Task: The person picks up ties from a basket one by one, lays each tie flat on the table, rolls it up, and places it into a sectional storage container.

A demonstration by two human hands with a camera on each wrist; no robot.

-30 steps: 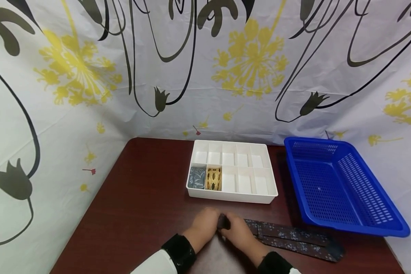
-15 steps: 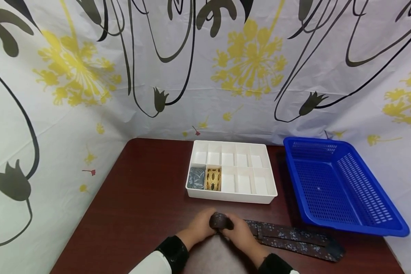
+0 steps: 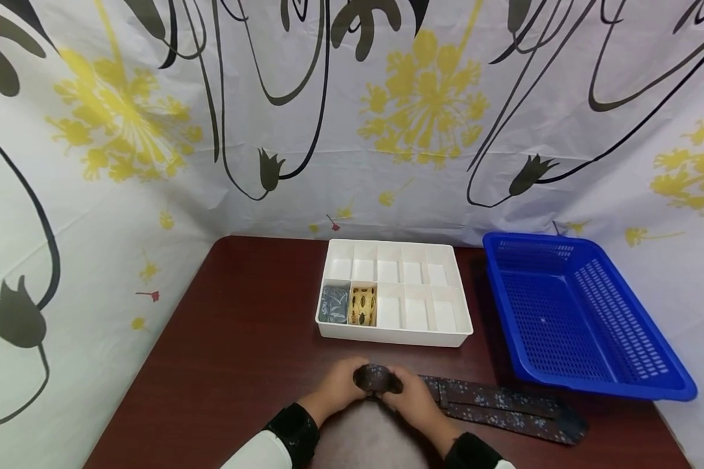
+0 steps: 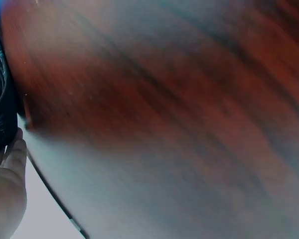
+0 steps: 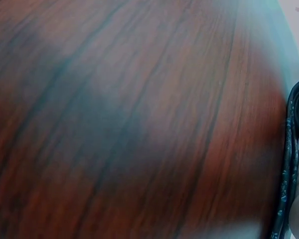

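A dark brown necktie (image 3: 498, 405) with small pale flowers lies doubled across the table, its near end wound into a roll (image 3: 378, 378). My left hand (image 3: 336, 385) holds the roll from the left side, fingers curled about it. From the other side my right hand (image 3: 412, 398) grips the same roll, thumb and fingers bent around it. In the left wrist view the tie roll (image 4: 1, 117) shows only at the left edge, above part of a hand. Its coiled layers (image 5: 298, 117) appear at the right edge of the right wrist view; most of both hands is cut off there.
Behind the hands stands a white divided tray (image 3: 396, 339), with a grey patterned folded item (image 3: 334, 304) and a yellow insect-print item (image 3: 363, 306) in two front compartments. A blue plastic basket (image 3: 604, 387) sits at the right. Patterned cloth (image 3: 305, 215) hangs behind the table (image 3: 229, 365).
The left hand has shifted slightly left, and more of the roll shows between the hands. The roll has moved a little left; the flat part of the tie lies nearly as before.
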